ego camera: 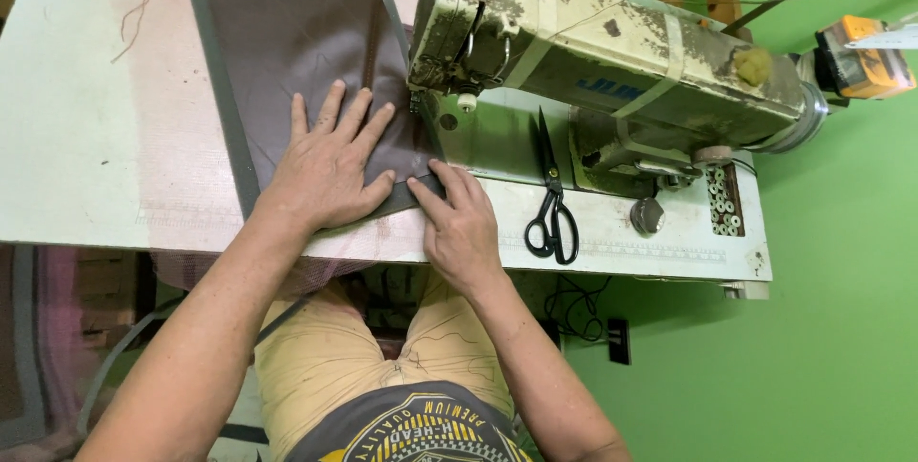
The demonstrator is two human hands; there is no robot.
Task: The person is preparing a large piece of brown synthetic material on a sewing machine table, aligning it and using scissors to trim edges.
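1. Pressing flat on the dark brown woven fabric (287,32), my left hand (330,170) lies open, fingers spread, near the table's (86,137) front edge.
2. My right hand (461,223) lies open, fingertips pinning the fabric's grey-bordered edge beside the worn cream sewing machine (612,51).
3. Black scissors (551,204) lie closed right of it.
4. A slot (724,199) holds small bobbins.

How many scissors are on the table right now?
1. The black scissors lie on the table, right of the right hand and in front of the sewing machine. Others may be hidden behind it.
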